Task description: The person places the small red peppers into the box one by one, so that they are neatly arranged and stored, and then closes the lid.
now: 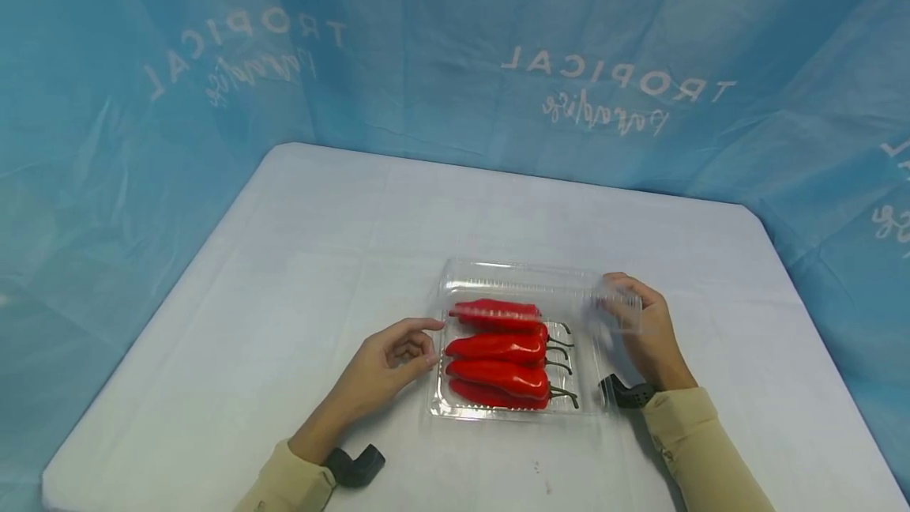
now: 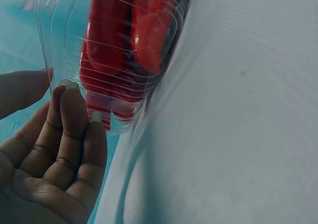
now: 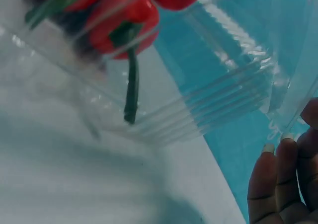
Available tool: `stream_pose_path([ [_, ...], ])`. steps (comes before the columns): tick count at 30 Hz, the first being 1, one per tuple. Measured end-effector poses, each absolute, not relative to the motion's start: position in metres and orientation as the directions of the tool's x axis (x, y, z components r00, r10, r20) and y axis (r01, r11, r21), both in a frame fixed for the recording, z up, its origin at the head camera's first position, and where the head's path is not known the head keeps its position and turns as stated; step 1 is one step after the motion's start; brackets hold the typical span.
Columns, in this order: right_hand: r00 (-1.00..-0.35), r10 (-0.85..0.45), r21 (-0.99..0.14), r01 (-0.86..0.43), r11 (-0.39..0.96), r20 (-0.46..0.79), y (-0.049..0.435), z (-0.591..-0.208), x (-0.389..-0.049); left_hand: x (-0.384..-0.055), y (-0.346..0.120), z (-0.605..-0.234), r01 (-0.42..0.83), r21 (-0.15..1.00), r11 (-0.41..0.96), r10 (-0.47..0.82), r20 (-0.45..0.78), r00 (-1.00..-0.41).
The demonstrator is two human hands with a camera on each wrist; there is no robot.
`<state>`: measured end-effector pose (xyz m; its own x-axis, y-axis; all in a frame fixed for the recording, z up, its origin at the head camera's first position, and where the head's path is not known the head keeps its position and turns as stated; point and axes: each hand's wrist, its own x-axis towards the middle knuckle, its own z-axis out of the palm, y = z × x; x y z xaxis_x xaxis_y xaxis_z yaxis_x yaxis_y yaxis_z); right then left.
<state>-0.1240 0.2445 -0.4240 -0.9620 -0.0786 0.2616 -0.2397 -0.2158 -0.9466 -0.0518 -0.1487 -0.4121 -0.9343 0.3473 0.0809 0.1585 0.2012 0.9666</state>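
A clear plastic clamshell container [image 1: 590,385] lies on the table with several red peppers [image 1: 498,348] inside, their green stems pointing right. Its clear lid [image 1: 526,273] is raised at the back and tilts over the rearmost pepper. At the container's left side, my left hand [image 1: 391,358] pinches the rim between thumb and fingers, as the left wrist view shows. My right hand [image 1: 643,326] grips the lid's right corner, its fingertips partly seen through the plastic. In the right wrist view, the fingers [image 3: 285,179] meet the lid's edge beside the ridged wall.
A white cloth covers the table [image 1: 320,259], whose far edge meets a blue printed curtain [image 1: 426,62]. Small dark marks [image 1: 542,476] show on the cloth in front of the container. Black wrist mounts [image 1: 355,466] sit by both cuffs.
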Motion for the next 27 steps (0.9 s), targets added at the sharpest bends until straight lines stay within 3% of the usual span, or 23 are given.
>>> stream_pose_path([
  [5, -0.955, -0.097, -0.960, -0.275, -0.059, 0.280, 0.249, -0.427, -0.116, -0.050, -0.147, -0.412, 0.136, 0.967, 0.217, 0.330, 0.058, -0.942],
  [14, -0.965, -0.138, -0.974, -0.220, -0.044, 0.225, 0.253, -0.429, -0.104, -0.052, -0.144, -0.411, 0.157, 0.967, 0.202, 0.318, 0.087, -0.944],
  [21, -0.966, -0.102, -0.971, -0.238, -0.005, 0.237, 0.251, -0.432, -0.099, -0.040, -0.147, -0.409, 0.002, 0.981, 0.194, 0.236, -0.045, -0.971],
  [27, -0.955, -0.120, -0.961, -0.276, 0.022, 0.271, 0.254, -0.429, -0.101, -0.010, -0.145, -0.404, -0.016, 0.984, 0.180, 0.337, -0.077, -0.938],
])
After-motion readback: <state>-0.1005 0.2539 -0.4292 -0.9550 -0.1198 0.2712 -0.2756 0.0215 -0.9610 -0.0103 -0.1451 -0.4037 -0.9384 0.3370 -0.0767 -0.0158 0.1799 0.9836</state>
